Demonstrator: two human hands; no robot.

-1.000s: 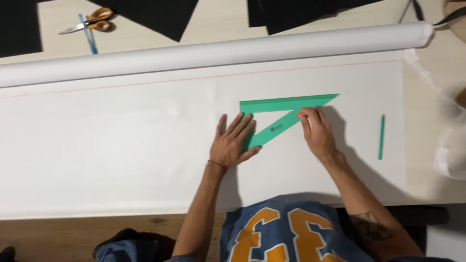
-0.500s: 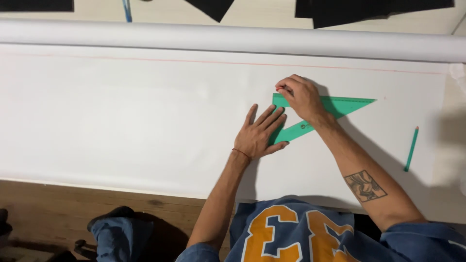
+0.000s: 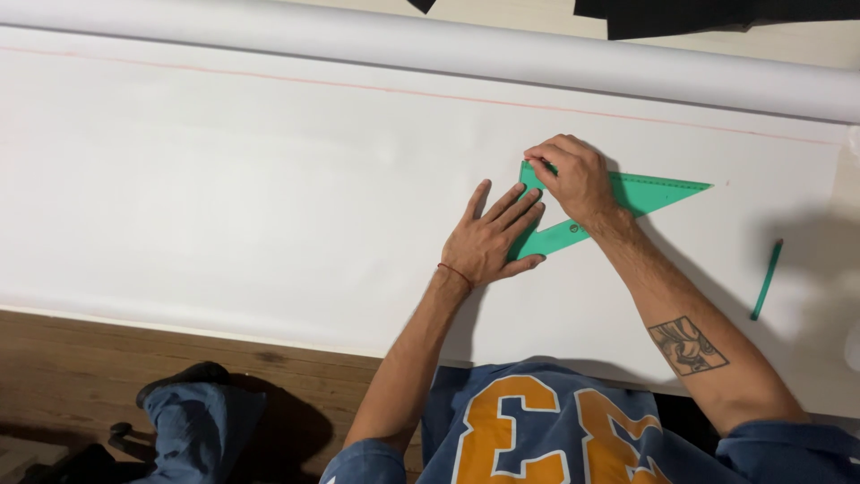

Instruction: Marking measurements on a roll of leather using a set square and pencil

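Head view, green set square (image 3: 627, 199) on paper, left hand (image 3: 491, 237) flat on it; right hand (image 3: 573, 177) curled at its corner

You are in what looks like a pattern-cutting or sewing workshop. A wide sheet of white paper (image 3: 224, 206) runs off a long roll (image 3: 430, 40) across the surface, with a green set square (image 3: 640, 193) and a green pencil (image 3: 766, 280) lying on it. Dark fabric pieces (image 3: 717, 11) lie beyond the roll, and a wooden floor (image 3: 107, 350) shows below the surface's edge.
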